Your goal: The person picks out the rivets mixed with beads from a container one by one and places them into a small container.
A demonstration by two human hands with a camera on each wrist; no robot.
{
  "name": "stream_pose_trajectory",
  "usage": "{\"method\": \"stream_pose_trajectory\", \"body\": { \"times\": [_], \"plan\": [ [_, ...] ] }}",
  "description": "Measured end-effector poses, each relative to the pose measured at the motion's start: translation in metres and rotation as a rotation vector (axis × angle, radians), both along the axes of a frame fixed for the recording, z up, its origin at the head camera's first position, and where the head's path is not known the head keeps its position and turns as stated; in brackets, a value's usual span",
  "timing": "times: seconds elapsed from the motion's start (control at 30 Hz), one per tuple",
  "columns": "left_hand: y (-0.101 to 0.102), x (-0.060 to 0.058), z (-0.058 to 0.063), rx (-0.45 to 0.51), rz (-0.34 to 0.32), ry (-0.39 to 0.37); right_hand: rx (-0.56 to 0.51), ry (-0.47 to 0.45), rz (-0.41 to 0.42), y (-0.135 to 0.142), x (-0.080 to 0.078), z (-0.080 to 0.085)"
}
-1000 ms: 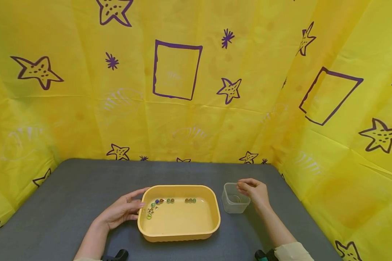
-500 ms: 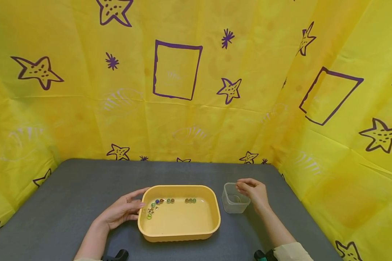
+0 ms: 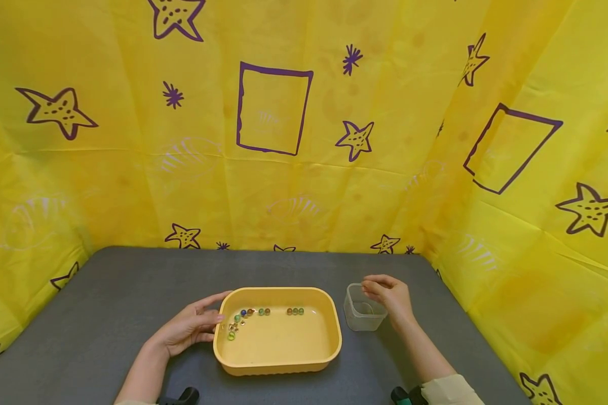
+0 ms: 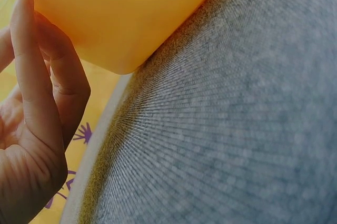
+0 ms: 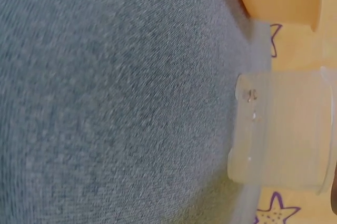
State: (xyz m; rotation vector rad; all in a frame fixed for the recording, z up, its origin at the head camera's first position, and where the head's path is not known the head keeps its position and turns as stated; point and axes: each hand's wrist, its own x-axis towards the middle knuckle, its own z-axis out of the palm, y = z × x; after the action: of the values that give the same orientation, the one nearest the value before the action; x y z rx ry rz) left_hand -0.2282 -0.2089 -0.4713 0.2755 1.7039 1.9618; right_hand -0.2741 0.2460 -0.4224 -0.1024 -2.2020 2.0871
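My left hand (image 3: 192,325) holds the left side of a yellow tray (image 3: 278,368), thumb on its rim and fingers along the outer wall. The left wrist view shows those fingers (image 4: 31,71) against the wall. Inside lie several glass marbles (image 3: 295,311) along the back edge, more marbles (image 3: 237,318) and small shiny gold pieces (image 3: 233,327) at the left. My right hand (image 3: 392,295) is over a clear plastic tub (image 3: 365,323), fingertips drawn together above its opening; I cannot tell whether they pinch something small. Small brownish bits (image 5: 251,95) show through the tub's base.
Both containers stand on a grey cloth-covered table (image 3: 132,292), the tub just right of the tray. A yellow curtain (image 3: 304,191) with purple stars encloses the back and sides. Dark devices (image 3: 188,395) are at both wrists near the front edge.
My right hand has shifted slightly left over the tub. My left hand, the tray and its marbles have stayed where they were.
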Motion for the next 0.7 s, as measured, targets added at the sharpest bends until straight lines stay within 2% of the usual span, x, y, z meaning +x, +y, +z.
{"method": "stream_pose_trajectory", "body": {
  "times": [0.7],
  "plan": [
    [-0.001, 0.0, -0.001, 0.017, -0.002, -0.002, -0.016, 0.003, 0.051, -0.031, 0.003, 0.007]
  ]
}}
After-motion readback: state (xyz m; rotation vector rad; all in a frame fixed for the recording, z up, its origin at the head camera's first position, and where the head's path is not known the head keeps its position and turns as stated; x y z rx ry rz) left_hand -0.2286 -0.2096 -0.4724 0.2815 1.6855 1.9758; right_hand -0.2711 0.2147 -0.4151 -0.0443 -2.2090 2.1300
